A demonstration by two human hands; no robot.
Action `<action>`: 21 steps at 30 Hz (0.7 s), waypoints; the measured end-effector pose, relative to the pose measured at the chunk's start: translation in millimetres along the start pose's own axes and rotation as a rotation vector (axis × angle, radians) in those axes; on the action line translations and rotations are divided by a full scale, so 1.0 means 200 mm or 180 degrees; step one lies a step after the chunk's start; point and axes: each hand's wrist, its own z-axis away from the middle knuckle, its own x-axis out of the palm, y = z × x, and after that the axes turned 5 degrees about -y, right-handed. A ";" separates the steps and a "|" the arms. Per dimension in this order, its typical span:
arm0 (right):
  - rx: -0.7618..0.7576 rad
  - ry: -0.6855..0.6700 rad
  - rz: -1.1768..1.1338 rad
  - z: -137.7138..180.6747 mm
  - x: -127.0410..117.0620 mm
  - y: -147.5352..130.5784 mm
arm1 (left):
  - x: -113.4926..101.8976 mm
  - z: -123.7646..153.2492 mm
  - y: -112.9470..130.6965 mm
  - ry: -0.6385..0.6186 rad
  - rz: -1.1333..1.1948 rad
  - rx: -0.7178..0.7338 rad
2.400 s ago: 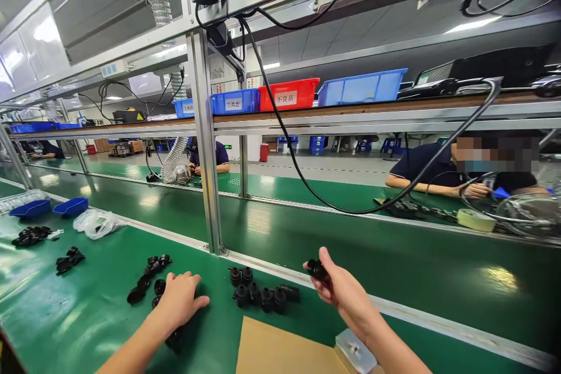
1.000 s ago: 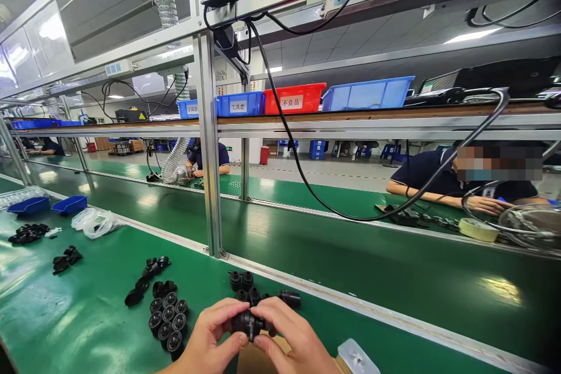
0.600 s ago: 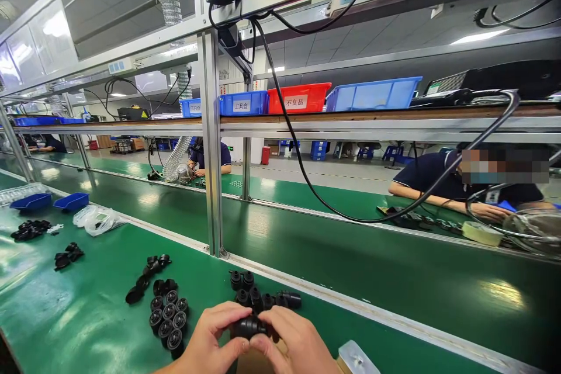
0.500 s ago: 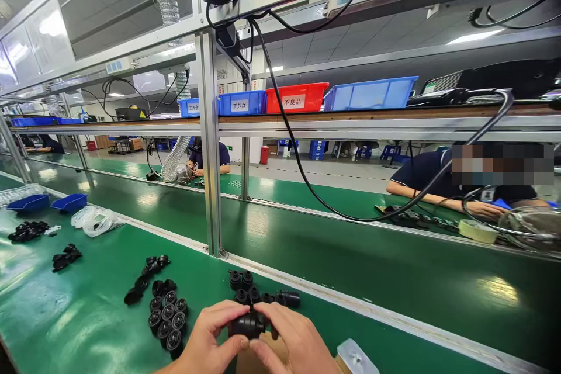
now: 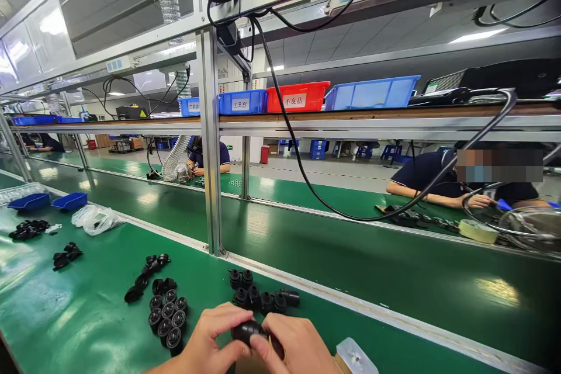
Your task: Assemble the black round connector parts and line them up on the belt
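Note:
A black cylindrical plastic part [image 5: 246,332] is between my two hands at the bottom centre. My left hand [image 5: 214,339] grips its left end between thumb and fingers. My right hand [image 5: 298,342] closes on its right end, the thumb pressed along the near side; the fingers partly hide that end. Just beyond my hands stand several similar black parts with narrow tips [image 5: 248,295], one of them lying on its side [image 5: 289,298]. To the left, several round black caps [image 5: 166,321] stand in rows, their ribbed faces up.
More black pieces [image 5: 149,269] lie farther left, near a clear plastic bag [image 5: 95,219] and blue scoop trays [image 5: 70,201]. A metal post [image 5: 209,146] rises behind the bench edge. A black cable [image 5: 302,169] hangs ahead. At right, a co-worker's arm [image 5: 421,193] rests across the line.
The black part has tilted and dropped slightly between my hands. My right fingers have curled in closer around its right end.

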 end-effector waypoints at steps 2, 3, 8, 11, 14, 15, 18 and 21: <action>0.0058 -0.0028 -0.0195 0.00 -0.01 0.00 | 0.00 0.02 -0.02 0.0030 -0.0010 -0.0099; -0.0025 0.0041 -0.0290 0.01 -0.02 0.01 | 0.01 0.03 -0.03 0.0112 -0.0047 -0.0231; -0.0787 0.0426 -0.0363 0.01 -0.02 0.03 | 0.00 0.06 -0.05 0.0330 -0.0066 -0.0692; -0.1051 0.0530 -0.0425 -0.01 0.03 0.03 | 0.01 0.06 -0.04 0.0323 -0.0031 -0.0786; -0.1393 0.0755 -0.0152 -0.02 0.06 0.03 | 0.03 0.08 -0.05 0.0607 0.0494 -0.1063; -0.1508 0.0804 -0.0019 -0.02 0.06 0.04 | 0.04 0.09 -0.06 0.0603 0.0730 -0.1141; -0.1472 0.0819 -0.0058 -0.01 0.08 0.05 | 0.04 0.07 -0.05 0.0515 0.0761 -0.1015; -0.0663 0.0691 -0.0950 -0.01 0.13 0.03 | 0.01 0.02 -0.01 0.0334 0.0004 -0.0064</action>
